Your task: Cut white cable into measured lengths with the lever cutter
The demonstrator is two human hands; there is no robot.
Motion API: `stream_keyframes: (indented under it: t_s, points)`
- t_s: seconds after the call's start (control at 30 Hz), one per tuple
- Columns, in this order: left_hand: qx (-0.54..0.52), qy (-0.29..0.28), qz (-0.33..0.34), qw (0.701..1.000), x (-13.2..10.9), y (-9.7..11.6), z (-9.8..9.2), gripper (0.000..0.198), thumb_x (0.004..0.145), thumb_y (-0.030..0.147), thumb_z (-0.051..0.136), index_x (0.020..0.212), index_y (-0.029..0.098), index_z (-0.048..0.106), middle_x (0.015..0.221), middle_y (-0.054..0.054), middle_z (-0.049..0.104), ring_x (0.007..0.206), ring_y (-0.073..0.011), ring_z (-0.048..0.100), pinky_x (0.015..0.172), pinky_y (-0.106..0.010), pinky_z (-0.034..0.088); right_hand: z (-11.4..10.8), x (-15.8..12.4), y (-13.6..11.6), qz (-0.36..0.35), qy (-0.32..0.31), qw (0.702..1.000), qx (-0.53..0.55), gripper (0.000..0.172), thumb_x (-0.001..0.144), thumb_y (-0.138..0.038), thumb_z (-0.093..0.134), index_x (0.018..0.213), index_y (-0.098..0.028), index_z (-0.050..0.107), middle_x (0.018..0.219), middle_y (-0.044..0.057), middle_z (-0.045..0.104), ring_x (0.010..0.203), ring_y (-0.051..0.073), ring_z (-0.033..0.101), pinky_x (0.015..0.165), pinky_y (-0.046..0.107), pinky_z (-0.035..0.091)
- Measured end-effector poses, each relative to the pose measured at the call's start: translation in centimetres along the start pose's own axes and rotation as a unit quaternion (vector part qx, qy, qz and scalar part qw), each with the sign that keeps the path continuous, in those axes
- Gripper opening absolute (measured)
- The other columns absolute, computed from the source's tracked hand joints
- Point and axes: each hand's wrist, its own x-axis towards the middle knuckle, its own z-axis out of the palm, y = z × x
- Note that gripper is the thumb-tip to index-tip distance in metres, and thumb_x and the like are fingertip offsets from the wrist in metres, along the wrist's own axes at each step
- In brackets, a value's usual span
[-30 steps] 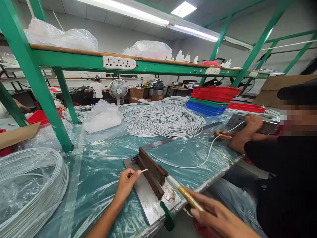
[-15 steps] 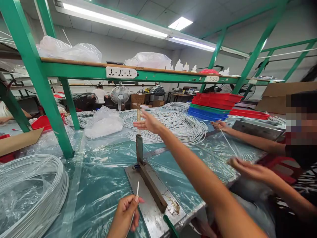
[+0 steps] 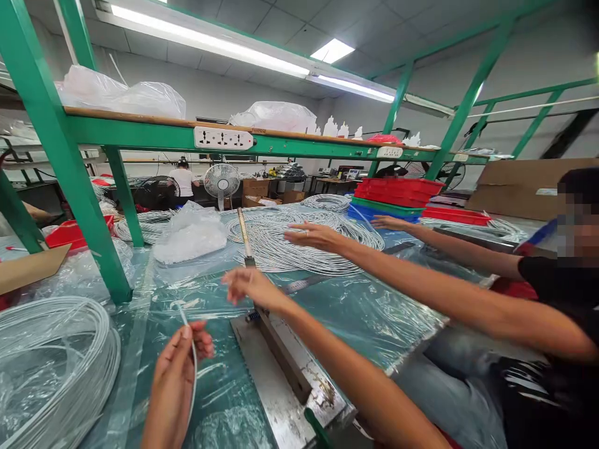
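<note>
My left hand (image 3: 175,368) pinches a thin white cable (image 3: 193,380) between thumb and fingers, its free end pointing up. My right hand (image 3: 255,287) hangs open and somewhat blurred in front of the raised lever (image 3: 244,232) of a bench-mounted lever tool, its fingers apart with nothing in them. The lever's upper part looks wrapped in a light material and leans left. Below the hand, the tool's metal base plate (image 3: 281,386) carries a long dark bar (image 3: 285,358) and a small spring (image 3: 253,316). A green handle (image 3: 317,427) sticks out at the plate's near edge.
A cable coil (image 3: 100,374) lies at the left, larger coils (image 3: 304,255) behind the tool. From the right, a co-worker's arms (image 3: 421,290) stretch over the table. Plastic bags (image 3: 191,240), stacked trays (image 3: 393,193) and a green shelf post (image 3: 87,187) stand around.
My right hand has come down from the lever's top and let it go; the lever now tilts left. My left hand has moved left with the cable. The co-worker's hands have reached forward.
</note>
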Motion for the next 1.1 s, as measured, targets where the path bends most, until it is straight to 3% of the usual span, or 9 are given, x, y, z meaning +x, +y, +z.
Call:
stream_keyframes:
  t_s: [0.07,0.13,0.3,0.43,0.5,0.6,0.7,0.9,1.1]
  points:
    - [-0.054,0.04,0.041,0.997,0.1,0.6,0.7,0.044,0.052,0.045,0.081,0.08,0.014,0.067,0.075,-0.003,0.066,0.068,-0.0149,0.06,0.064,-0.025,0.051,3.0,-4.2,2.5,0.04,-0.201,0.978,0.029,0.033,0.073,-0.038,0.065,0.095,-0.014,0.059,0.058,-0.002,0.061,0.044,0.01,0.055,0.049,0.021,0.045]
    - [-0.09,0.057,0.067,0.992,0.0,0.7,1.7,0.041,0.052,0.044,0.081,0.077,0.016,0.066,0.078,-0.001,0.066,0.072,-0.0141,0.061,0.07,-0.025,0.052,6.2,-7.5,5.2,0.071,-0.31,0.943,0.094,0.046,0.064,-0.049,0.07,0.093,-0.016,0.056,0.059,-0.004,0.059,0.042,0.007,0.053,0.049,0.02,0.045]
    - [0.055,-0.063,0.027,0.996,-1.1,0.7,3.0,0.044,0.059,0.05,0.074,0.089,0.018,0.069,0.091,-0.007,0.068,0.089,-0.0219,0.062,0.081,-0.031,0.049,9.7,-10.3,8.0,0.063,-0.238,0.946,0.211,0.056,0.063,-0.07,0.058,0.068,-0.014,0.052,0.052,-0.003,0.054,0.038,0.005,0.046,0.04,0.016,0.037]
    - [0.351,-0.22,-0.012,0.91,-2.0,1.5,0.3,0.054,0.065,0.042,0.071,0.116,0.033,0.06,0.097,-0.005,0.069,0.089,-0.024,0.061,0.069,-0.027,0.048,2.0,-9.9,6.1,-0.007,0.074,0.965,0.253,0.043,0.075,-0.059,0.054,0.064,-0.018,0.046,0.04,-0.006,0.045,0.031,0.006,0.037,0.033,0.016,0.028]
    - [0.461,-0.269,-0.009,0.846,-2.1,1.6,-1.8,0.047,0.066,0.038,0.07,0.112,0.037,0.062,0.083,-0.003,0.07,0.072,-0.0222,0.061,0.062,-0.026,0.046,-4.4,-10.0,5.7,-0.01,0.284,0.916,0.285,0.034,0.073,-0.043,0.063,0.061,-0.019,0.043,0.039,-0.009,0.036,0.031,0.004,0.029,0.033,0.014,0.023]
    - [0.537,-0.269,-0.001,0.799,-1.6,1.0,-4.5,0.036,0.066,0.034,0.067,0.101,0.035,0.068,0.071,-0.001,0.067,0.065,-0.0216,0.059,0.064,-0.027,0.045,-13.1,-11.2,6.6,-0.013,0.395,0.87,0.295,0.028,0.085,-0.031,0.047,0.061,-0.021,0.037,0.037,-0.011,0.028,0.029,0.004,0.021,0.032,0.013,0.02]
    - [0.581,-0.252,-0.029,0.773,-1.0,0.4,-6.0,0.034,0.071,0.035,0.059,0.104,0.032,0.067,0.087,-0.004,0.067,0.081,-0.0233,0.061,0.074,-0.03,0.046,-18.6,-13.2,8.5,0.004,0.459,0.839,0.292,0.031,0.088,-0.025,0.036,0.058,-0.021,0.032,0.035,-0.011,0.025,0.026,0.005,0.019,0.03,0.014,0.02]
    - [0.641,-0.27,-0.039,0.717,-0.9,0.6,-5.8,0.035,0.081,0.034,0.045,0.111,0.031,0.061,0.105,-0.004,0.064,0.097,-0.0227,0.058,0.084,-0.03,0.043,-22.3,-15.5,11.2,0.053,0.533,0.787,0.305,0.035,0.092,-0.018,0.033,0.057,-0.018,0.034,0.038,-0.012,0.023,0.027,0.003,0.02,0.03,0.015,0.02]
    - [0.687,-0.199,-0.02,0.699,-0.8,4.4,-7.8,0.031,0.074,0.037,0.052,0.099,0.027,0.068,0.089,-0.004,0.068,0.082,-0.0243,0.062,0.073,-0.03,0.046,-21.7,-15.9,10.6,0.043,0.574,0.755,0.314,0.031,0.09,-0.012,0.031,0.059,-0.017,0.037,0.045,-0.009,0.037,0.029,0.002,0.03,0.031,0.012,0.028]
